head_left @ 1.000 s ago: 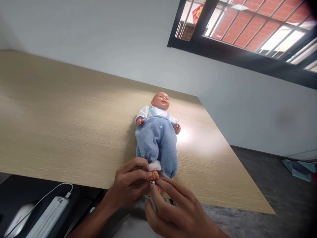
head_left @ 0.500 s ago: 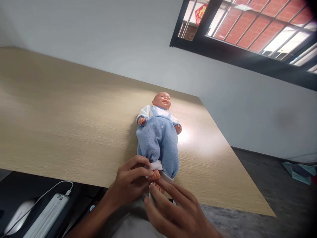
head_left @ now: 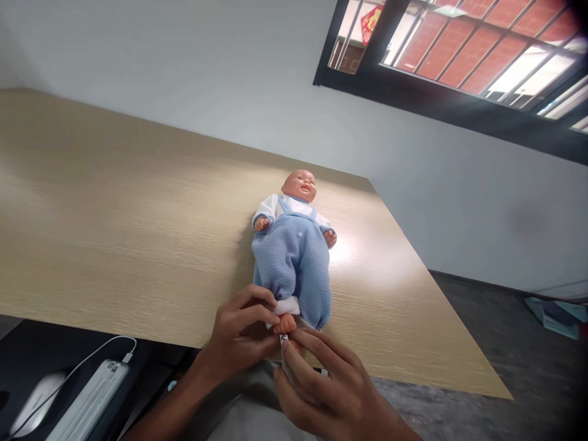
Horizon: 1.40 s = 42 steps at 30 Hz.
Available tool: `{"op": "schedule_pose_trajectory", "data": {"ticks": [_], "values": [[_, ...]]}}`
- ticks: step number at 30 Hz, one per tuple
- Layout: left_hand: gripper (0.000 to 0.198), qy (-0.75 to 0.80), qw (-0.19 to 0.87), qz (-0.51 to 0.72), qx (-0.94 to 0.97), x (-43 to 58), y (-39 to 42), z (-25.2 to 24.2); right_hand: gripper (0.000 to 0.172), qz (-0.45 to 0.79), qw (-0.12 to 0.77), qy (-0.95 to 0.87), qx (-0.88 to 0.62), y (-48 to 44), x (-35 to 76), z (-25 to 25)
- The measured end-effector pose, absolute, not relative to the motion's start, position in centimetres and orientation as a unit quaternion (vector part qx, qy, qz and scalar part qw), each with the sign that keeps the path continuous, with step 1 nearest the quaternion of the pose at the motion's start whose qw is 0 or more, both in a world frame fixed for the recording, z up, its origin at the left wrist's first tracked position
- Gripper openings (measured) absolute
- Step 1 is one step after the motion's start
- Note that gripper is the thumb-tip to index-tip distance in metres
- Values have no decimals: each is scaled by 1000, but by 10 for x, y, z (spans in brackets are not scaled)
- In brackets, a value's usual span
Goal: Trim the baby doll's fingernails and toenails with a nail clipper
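two bare hands work at the feet of a baby doll (head_left: pixel 294 245), which lies on its back on the wood-grain table (head_left: pixel 138 214), head away from the person. the left hand (head_left: pixel 245 324), at the doll's near end, is curled almost closed, its fingertips on the doll's bare foot (head_left: pixel 287 323) and white cuff (head_left: pixel 288 305). the right hand (head_left: pixel 328 383), also at that end, is closed around a slim metal-tipped tool (head_left: pixel 283 338), perhaps a nail clipper; fingers hide most of it. the tip sits just beside the doll's toes; i cannot tell whether it touches.

if the smooth foot rolled in that light hold, the tip could skid into the left fingertips or snag the loose cuff; a hard tug might drag the doll, since only its weight seems to anchor it.

pebbly blue fleece overalls (head_left: pixel 312 269) puff around the doll's legs; its bald head (head_left: pixel 299 185) looks hard, round and slightly glossy, its toes stubby, moulded and orange-pink.
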<state>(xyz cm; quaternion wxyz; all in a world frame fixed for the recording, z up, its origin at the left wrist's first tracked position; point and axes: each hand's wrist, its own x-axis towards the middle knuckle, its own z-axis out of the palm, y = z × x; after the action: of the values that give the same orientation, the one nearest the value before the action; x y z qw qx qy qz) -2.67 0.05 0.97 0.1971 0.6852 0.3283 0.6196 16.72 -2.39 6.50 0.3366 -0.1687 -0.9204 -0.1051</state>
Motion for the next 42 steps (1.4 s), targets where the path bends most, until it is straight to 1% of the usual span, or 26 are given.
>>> {"op": "schedule_pose_trajectory", "data": {"ticks": [4,9,16,23,26,30,36,42], "values": [[17,333,195,620,683,-26,0,10,14,-92,331,-925,-162,-20,170,63],[16,327,194,616,690,-28,0,10,13,-105,330,-927,-145,-17,171,65],[17,330,203,610,691,-29,0,9,9,-117,300,-932,-165,-21,168,72],[14,336,200,608,691,-28,0,7,13,-157,275,-933,-168,-26,166,70],[13,337,193,610,691,-28,0,8,16,-164,277,-931,-170,-26,163,70],[15,332,196,609,694,-27,0,8,15,-149,289,-930,-173,-26,163,72],[23,351,187,589,704,-31,0,9,16,-111,340,-918,-171,-22,172,69],[18,338,197,543,744,-39,2,11,15,-107,332,-920,-178,-22,168,64]]}}
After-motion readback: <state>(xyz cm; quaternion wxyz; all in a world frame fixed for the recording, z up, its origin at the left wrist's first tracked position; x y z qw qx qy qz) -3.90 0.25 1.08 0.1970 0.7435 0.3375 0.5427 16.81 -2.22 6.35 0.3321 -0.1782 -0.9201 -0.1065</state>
